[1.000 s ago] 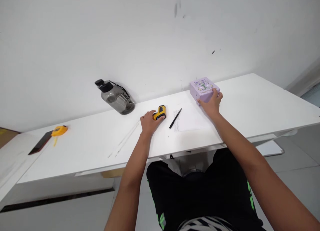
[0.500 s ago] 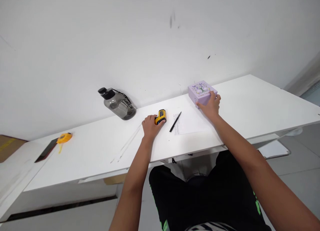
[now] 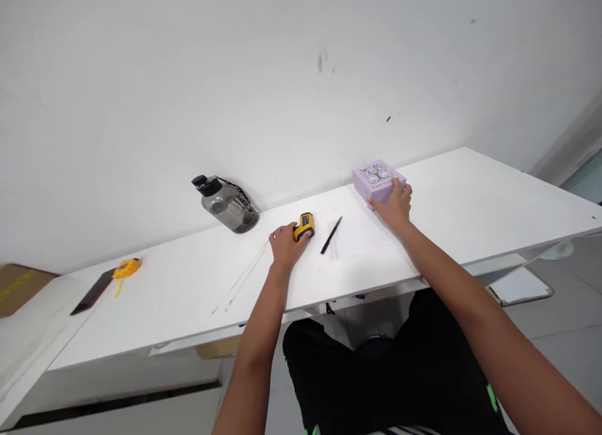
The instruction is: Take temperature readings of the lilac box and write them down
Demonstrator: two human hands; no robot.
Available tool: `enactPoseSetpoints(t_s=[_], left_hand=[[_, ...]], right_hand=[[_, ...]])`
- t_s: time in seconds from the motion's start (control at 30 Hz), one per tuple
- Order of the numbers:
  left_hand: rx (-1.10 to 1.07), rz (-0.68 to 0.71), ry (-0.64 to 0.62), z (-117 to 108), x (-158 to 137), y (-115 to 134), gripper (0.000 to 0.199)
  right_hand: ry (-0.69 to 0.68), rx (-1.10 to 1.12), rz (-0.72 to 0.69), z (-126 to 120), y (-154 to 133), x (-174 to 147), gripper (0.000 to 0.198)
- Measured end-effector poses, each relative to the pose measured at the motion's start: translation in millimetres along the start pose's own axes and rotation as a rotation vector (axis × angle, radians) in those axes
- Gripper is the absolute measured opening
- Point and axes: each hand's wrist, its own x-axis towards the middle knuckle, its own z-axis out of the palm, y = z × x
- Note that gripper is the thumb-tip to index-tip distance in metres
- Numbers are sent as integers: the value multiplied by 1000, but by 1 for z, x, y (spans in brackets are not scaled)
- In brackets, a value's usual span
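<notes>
My left hand (image 3: 285,246) rests on the white table (image 3: 446,215), its thumb and fingers closed round a small yellow-and-black handheld device (image 3: 307,222). At the right, my right hand (image 3: 394,207) grips the near side of a lilac box (image 3: 376,172) with a printed tree on its lid, thumb on the left and fingers at the right corner. The box stands near the wall, behind a white sheet of paper (image 3: 360,237) with faint writing along its left part. Between the two hands a black pen (image 3: 331,235) lies slantwise by that writing.
A grey clear bottle (image 3: 230,206) with a black cap is by the wall, left of my left hand. Farther left lie a yellow tape measure (image 3: 126,268) and a dark flat object (image 3: 93,291). A brown board (image 3: 23,289) is at the far left edge.
The view has tilted slightly, so everything sits a little lower in the picture. Both hands keep their hold, and nothing on the table has visibly moved.
</notes>
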Motion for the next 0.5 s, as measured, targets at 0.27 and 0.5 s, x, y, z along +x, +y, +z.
enactPoseSetpoints(t_s=[0.27, 0.5], left_hand=[[-21, -25, -2, 3, 1, -1, 52], [-32, -49, -38, 1, 2, 0, 54]], right_hand=[[169, -85, -286, 1, -2, -5, 85], [-129, -239, -801, 1, -28, -38, 64]])
